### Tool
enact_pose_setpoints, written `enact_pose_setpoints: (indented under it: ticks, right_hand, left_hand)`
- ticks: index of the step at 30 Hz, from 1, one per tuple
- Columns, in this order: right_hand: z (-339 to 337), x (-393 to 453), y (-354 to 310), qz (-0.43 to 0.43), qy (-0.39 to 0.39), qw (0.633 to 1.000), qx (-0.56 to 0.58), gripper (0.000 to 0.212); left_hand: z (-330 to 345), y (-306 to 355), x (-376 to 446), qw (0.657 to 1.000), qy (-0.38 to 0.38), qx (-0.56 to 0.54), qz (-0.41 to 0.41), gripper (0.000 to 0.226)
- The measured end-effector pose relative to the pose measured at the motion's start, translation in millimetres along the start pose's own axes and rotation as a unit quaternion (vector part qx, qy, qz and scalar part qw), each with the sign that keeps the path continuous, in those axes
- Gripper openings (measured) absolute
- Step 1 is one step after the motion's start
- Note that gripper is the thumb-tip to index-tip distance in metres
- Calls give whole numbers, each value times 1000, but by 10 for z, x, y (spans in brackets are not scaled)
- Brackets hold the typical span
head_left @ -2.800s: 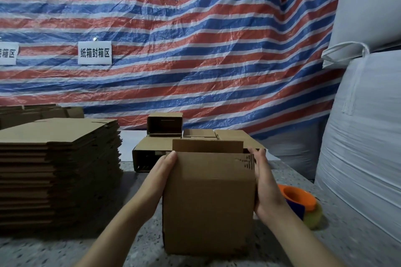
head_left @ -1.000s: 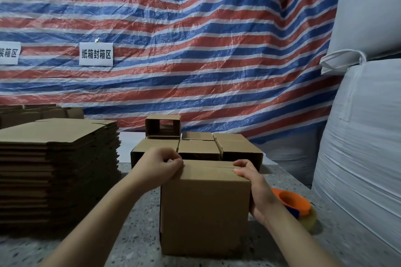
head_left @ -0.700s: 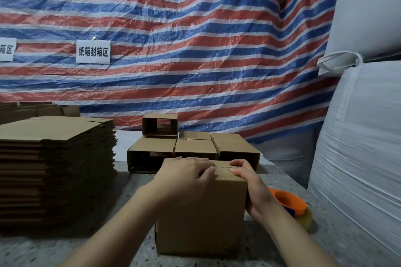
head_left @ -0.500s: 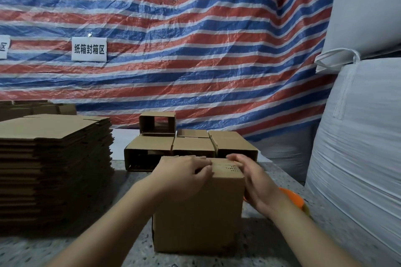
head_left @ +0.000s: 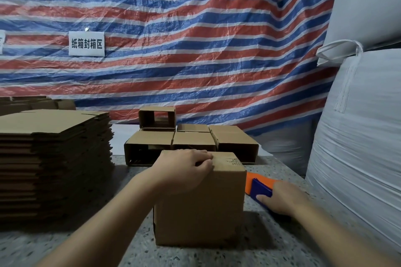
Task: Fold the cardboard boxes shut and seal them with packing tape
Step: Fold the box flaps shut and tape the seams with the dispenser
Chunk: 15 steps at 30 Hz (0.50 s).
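Observation:
A brown cardboard box [head_left: 208, 208] stands upright on the speckled table in front of me, its top flaps folded down. My left hand [head_left: 184, 169] lies on top of the box with curled fingers pressing the flaps down. To the right of the box lies an orange and blue tape dispenser [head_left: 259, 186]. My right hand [head_left: 282, 198] is wrapped over its near end, thumb against the blue part.
A tall stack of flat cardboard sheets [head_left: 52, 158] fills the left side. Several assembled boxes [head_left: 193, 141] sit behind the box. Large white bulk bags [head_left: 358, 136] crowd the right edge of the speckled table [head_left: 271, 245]. A striped tarp hangs behind.
The flaps got folded shut. My right hand left the box top and moved right and down onto the tape dispenser. My left hand stayed on the flaps.

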State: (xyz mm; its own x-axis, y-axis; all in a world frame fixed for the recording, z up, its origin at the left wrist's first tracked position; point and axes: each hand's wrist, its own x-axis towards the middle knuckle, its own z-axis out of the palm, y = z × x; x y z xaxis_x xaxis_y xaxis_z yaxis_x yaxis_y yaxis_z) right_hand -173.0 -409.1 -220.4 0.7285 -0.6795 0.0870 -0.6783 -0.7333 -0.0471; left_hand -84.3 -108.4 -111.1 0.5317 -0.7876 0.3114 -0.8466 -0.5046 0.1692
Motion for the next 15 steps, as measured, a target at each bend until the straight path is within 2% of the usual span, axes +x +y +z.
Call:
enact_pose_setpoints:
  ticks: [3, 6, 9, 11, 15]
  right_hand:
    - [-55, 35, 32, 10, -3, 999, 42, 44]
    - [-392, 43, 63, 5, 22, 982, 189, 42]
    - [-995, -76, -13, 10, 54, 915, 399, 46]
    - [-1425, -204, -102, -25, 61, 874, 481, 49]
    - [-2082, -430, -332, -169, -54, 809, 561, 64]
  left_hand:
    - [-28, 6, -3, 1000, -16, -5, -1, 46]
    - [-64, 19, -5, 999, -31, -9, -4, 46]
    - [-110, 29, -8, 998, -49, -45, -22, 45]
    - [-146, 27, -12, 994, -54, -89, -36, 45]
    - [-232, -73, 3, 964, -47, -251, -73, 34]
